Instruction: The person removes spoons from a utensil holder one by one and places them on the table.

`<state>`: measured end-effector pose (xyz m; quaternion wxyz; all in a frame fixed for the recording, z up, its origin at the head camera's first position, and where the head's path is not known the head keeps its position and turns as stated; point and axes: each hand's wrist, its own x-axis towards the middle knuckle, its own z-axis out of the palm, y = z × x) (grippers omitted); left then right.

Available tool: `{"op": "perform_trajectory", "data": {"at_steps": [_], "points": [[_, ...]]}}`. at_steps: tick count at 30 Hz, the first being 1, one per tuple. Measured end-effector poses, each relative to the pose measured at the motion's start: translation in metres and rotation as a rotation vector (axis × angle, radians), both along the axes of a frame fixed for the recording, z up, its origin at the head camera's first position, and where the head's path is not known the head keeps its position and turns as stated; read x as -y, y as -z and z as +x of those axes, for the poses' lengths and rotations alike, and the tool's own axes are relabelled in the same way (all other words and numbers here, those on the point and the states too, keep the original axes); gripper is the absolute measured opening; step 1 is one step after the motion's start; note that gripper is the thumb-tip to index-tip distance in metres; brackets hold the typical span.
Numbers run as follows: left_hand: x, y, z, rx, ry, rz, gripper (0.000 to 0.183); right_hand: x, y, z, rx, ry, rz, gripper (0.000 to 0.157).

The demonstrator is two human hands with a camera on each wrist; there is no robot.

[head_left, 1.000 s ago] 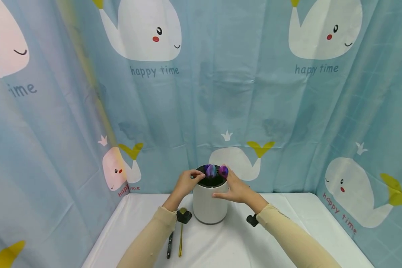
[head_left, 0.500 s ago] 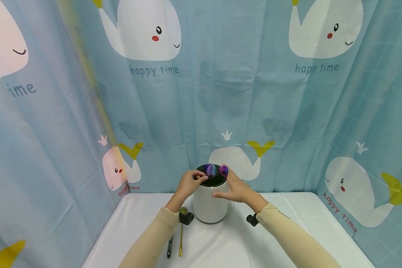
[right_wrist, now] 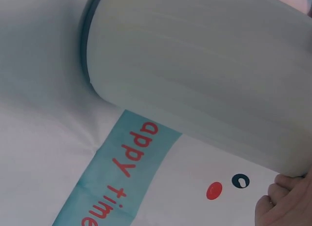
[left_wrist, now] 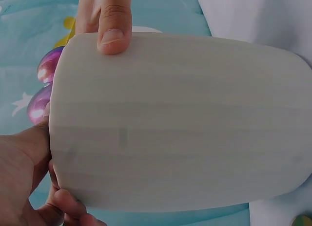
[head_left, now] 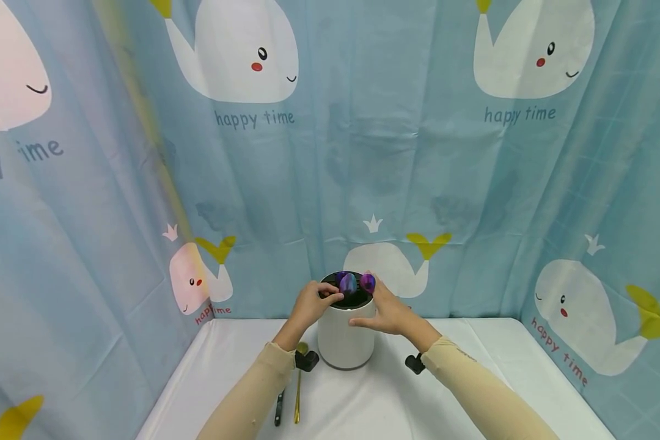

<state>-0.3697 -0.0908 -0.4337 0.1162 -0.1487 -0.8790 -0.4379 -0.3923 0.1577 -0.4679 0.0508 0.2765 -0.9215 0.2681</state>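
Observation:
A white cylindrical utensil holder [head_left: 344, 336] with a black inside [head_left: 353, 304] stands upright on the table. Shiny purple-blue spoon heads [head_left: 348, 283] stick up from its opening, and two of them [left_wrist: 47, 65] show past the rim in the left wrist view. My left hand [head_left: 310, 304] is at the left of the rim, thumb reaching over the opening and fingers curled at the edge. My right hand [head_left: 390, 310] grips the right side of the holder, its thumb [left_wrist: 113, 38] on the front wall and its other fingers round the side, partly hidden.
Left of the holder, partly under my left forearm, lie a gold spoon [head_left: 297, 400] and a black-handled utensil [head_left: 278, 409]. The white-covered table [head_left: 462, 366] is backed by a blue whale-print curtain [head_left: 330, 153].
My left hand has shifted slightly right, its thumb moving farther over the opening. The right hand and the holder stay where they were.

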Motion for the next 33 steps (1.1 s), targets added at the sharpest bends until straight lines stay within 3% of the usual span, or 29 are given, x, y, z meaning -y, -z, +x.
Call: {"op": "perform_trajectory", "data": {"at_steps": [9, 19, 28, 33], "points": [[0.001, 0.004, -0.002, 0.001, -0.036, -0.012, 0.022, 0.001, 0.001, 0.0, 0.006, 0.002, -0.004, 0.137], [0.005, 0.003, 0.0, -0.009, -0.1, 0.037, 0.017, -0.001, 0.002, -0.002, -0.008, -0.007, 0.0, 0.137], [0.012, 0.002, -0.002, 0.013, -0.06, 0.074, 0.019, -0.001, 0.0, -0.004, -0.003, -0.014, -0.012, 0.136], [0.017, -0.002, -0.007, 0.017, -0.054, 0.168, 0.024, -0.001, 0.0, -0.005, -0.015, -0.026, -0.005, 0.135]]}}
